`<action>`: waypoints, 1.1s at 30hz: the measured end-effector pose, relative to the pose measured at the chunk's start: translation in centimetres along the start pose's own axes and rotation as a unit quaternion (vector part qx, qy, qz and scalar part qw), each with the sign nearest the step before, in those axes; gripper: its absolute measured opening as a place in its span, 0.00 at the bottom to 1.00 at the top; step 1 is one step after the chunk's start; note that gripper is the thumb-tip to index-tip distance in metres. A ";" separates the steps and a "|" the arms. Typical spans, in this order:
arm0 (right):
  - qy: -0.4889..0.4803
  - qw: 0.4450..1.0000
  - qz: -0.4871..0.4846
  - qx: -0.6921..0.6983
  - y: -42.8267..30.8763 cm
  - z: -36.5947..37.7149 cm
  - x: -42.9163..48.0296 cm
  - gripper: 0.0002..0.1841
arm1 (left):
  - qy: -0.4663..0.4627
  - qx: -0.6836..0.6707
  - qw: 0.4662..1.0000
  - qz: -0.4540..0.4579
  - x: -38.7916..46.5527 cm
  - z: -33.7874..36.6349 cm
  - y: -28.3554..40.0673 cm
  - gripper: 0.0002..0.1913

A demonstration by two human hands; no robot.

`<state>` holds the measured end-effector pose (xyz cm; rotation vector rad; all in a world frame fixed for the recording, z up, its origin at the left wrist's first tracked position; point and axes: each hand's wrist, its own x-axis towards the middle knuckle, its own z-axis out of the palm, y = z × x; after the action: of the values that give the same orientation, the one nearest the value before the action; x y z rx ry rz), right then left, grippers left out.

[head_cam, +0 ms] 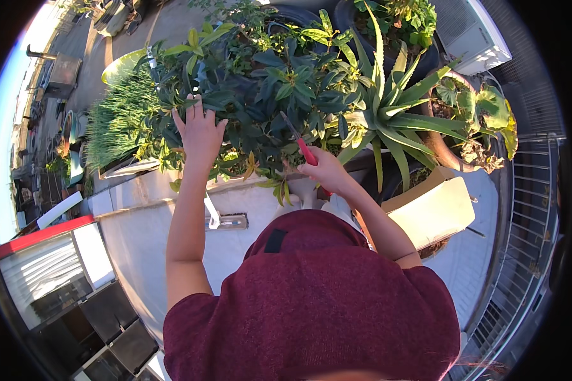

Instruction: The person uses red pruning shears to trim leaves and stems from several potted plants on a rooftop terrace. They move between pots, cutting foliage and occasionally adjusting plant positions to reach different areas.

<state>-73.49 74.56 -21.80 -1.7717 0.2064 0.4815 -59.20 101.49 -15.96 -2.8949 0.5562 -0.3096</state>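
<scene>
A dense leafy shrub (267, 95) with dark green leaves and lighter tips spreads in front of me. My left hand (201, 135) rests among the leaves on its left side, fingers apart, with nothing visible in its grasp; some fingertips are partly hidden by foliage. In my right hand (328, 171) is a pair of red-handled shears (307, 151). Their narrow pointed blade reaches up into the middle of the shrub. Whether the blades are parted is too small to tell.
To the right grows a spiky aloe (391, 114), beyond which stands a round pot (445, 143). A cardboard box (431, 209) is beside my right forearm. Thin grassy greens (117, 116) fill a planter on the left. Metal railing (529, 190) borders the right side; an outdoor air-conditioner unit (472, 35) sits behind.
</scene>
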 end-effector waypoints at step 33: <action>-0.026 0.995 0.010 0.095 2.1 3.0 -5.6 0.30 | 0.018 -0.235 0.972 0.016 -12.2 8.9 9.9 0.21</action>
<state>-80.00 76.26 -21.84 -1.5705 0.2254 0.5054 -71.60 98.26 -28.64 -3.3334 0.7734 -0.2526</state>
